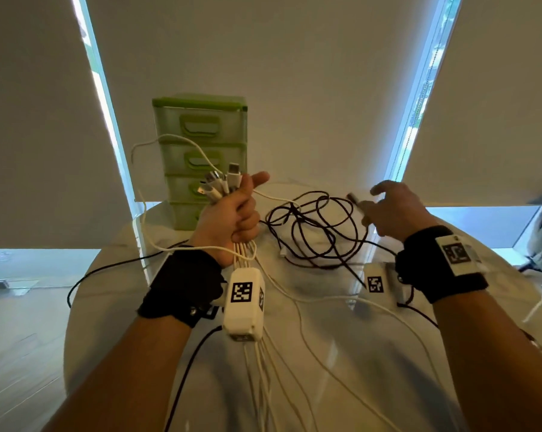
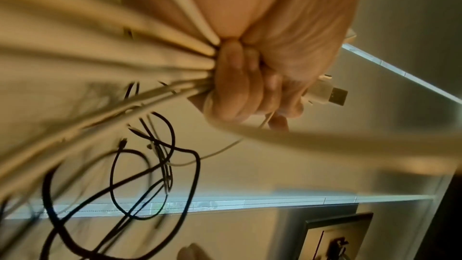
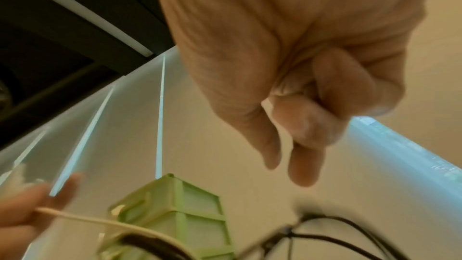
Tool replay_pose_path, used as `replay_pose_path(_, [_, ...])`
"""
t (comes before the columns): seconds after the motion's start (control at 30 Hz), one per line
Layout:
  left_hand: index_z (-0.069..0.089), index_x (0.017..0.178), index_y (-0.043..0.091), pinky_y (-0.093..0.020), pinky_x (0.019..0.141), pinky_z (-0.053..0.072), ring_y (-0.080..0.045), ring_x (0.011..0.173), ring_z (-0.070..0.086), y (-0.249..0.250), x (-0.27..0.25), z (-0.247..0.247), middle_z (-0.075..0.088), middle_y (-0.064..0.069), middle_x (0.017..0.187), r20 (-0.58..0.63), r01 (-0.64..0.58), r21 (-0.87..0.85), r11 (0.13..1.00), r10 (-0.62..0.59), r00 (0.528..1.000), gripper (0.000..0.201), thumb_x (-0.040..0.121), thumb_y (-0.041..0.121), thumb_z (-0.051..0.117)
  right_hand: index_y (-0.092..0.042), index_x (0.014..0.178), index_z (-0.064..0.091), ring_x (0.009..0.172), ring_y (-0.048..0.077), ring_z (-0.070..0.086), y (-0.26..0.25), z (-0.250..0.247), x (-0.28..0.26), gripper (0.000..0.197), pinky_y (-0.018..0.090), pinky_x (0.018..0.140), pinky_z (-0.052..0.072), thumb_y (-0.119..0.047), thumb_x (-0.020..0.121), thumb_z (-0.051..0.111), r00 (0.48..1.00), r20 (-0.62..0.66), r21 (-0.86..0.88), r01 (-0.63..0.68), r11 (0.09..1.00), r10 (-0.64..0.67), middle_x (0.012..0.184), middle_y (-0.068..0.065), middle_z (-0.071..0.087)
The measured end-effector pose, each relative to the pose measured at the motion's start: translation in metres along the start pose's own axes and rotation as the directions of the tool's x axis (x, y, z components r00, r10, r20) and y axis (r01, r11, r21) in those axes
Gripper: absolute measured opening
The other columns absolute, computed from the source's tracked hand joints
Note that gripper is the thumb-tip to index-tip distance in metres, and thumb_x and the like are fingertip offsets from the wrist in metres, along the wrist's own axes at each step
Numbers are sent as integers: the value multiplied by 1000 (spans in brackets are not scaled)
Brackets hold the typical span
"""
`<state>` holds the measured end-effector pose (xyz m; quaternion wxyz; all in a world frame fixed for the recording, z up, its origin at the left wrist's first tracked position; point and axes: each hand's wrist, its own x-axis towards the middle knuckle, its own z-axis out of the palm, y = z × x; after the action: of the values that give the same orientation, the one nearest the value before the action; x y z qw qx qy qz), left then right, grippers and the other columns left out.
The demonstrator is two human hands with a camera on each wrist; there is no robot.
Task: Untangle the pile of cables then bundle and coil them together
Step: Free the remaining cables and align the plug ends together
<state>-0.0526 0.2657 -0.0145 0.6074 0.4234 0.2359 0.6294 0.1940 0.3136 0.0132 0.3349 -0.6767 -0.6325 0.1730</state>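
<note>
My left hand [image 1: 232, 213] is raised over the table and grips a bundle of several white cables [image 1: 244, 254]. Their plug ends [image 1: 219, 182] stick up above the fist and the cords hang down past my wrist. The left wrist view shows the fingers [image 2: 237, 86] curled tight round the white cables [image 2: 150, 62], with a USB plug [image 2: 332, 94] poking out. A tangled black cable [image 1: 316, 229] lies on the table between my hands. My right hand [image 1: 388, 210] hovers at its right side, close to its plug [image 1: 353, 197]. The fingers [image 3: 305, 145] are loosely curled and nothing shows between them.
A green set of small drawers [image 1: 201, 141] stands at the back left of the white round table [image 1: 372, 385]. One white cable [image 1: 157, 141] loops in front of the drawers. Loose white cords trail over the table's near part, and a black cord [image 1: 107, 269] hangs off its left edge.
</note>
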Motion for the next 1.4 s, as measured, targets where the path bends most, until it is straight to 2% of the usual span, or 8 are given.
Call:
replay_pose_path(0.2, [62, 109, 20, -11, 30, 21, -1, 30, 23, -4, 0, 3, 28, 8, 41, 95, 6, 7, 1000, -7, 995, 32, 90, 37, 44, -38, 129, 49, 61, 11, 57, -51, 26, -45, 44, 28, 63, 53, -38, 88, 66, 804, 438, 161, 369, 915, -401, 77, -1, 64])
replay_pose_path(0.33, [61, 113, 27, -13, 31, 17, -2, 33, 21, -5, -2, 10, 25, 8, 44, 33, 27, 140, 990, -32, 999, 33, 86, 42, 49, -17, 96, 69, 49, -5, 51, -61, 27, -46, 18, 16, 58, 42, -24, 98, 53, 824, 243, 201, 474, 857, -512, 71, -6, 62])
replay_pose_path(0.5, [51, 52, 23, -16, 36, 13, -5, 35, 19, -24, -6, 23, 24, 8, 42, -76, 154, 473, 868, -134, 988, 45, 97, 24, 54, -17, 95, 68, 57, 9, 51, -69, 5, -55, 21, 17, 51, 42, -18, 100, 47, 786, 204, 591, 377, 713, -584, 68, -2, 60])
replay_pose_path(0.67, [59, 79, 17, -14, 33, 16, -4, 35, 19, -17, -5, 19, 22, 7, 47, -151, 101, 289, 952, -59, 987, 24, 99, 16, 47, -32, 140, 43, 71, 3, 52, -52, 25, -46, 68, 24, 71, 45, -57, 80, 61, 764, 506, 161, 372, 914, -400, 90, -8, 60])
replay_pose_path(0.77, [60, 88, 16, -14, 32, 17, -3, 34, 21, -12, -2, 14, 31, 4, 52, -82, 49, 186, 981, -34, 996, 21, 99, 27, 45, -36, 121, 58, 65, 10, 53, -43, 42, -49, 47, 27, 69, 48, -58, 80, 64, 612, 771, -71, 357, 931, -176, 84, 0, 66])
replay_pose_path(1.07, [53, 86, 17, -16, 35, 15, -1, 34, 26, 14, -6, 10, 53, 5, 62, -78, -126, -10, 992, 125, 989, 28, 101, 32, 35, -14, 103, 57, 78, 20, 59, -16, 37, -13, 22, 28, 67, 45, -33, 93, 52, 965, 250, -435, 186, 881, -80, 92, 3, 62])
replay_pose_path(1.27, [52, 88, 14, -11, 30, 21, -1, 31, 27, 3, -10, 23, 54, 1, 66, 60, -64, 0, 998, 63, 996, 21, 91, 32, 41, -36, 140, 36, 73, 14, 63, -56, 33, -48, 62, 28, 71, 55, -45, 86, 66, 810, 460, 139, 339, 930, -364, 97, 2, 66])
replay_pose_path(1.4, [57, 93, 15, -11, 30, 20, 0, 31, 26, 3, -14, 28, 57, 0, 68, 122, -39, 42, 998, 34, 992, 24, 88, 33, 43, -25, 116, 61, 59, 8, 58, -56, 42, -46, 23, 26, 63, 51, -33, 96, 55, 780, 387, 139, 477, 868, -491, 78, -1, 65])
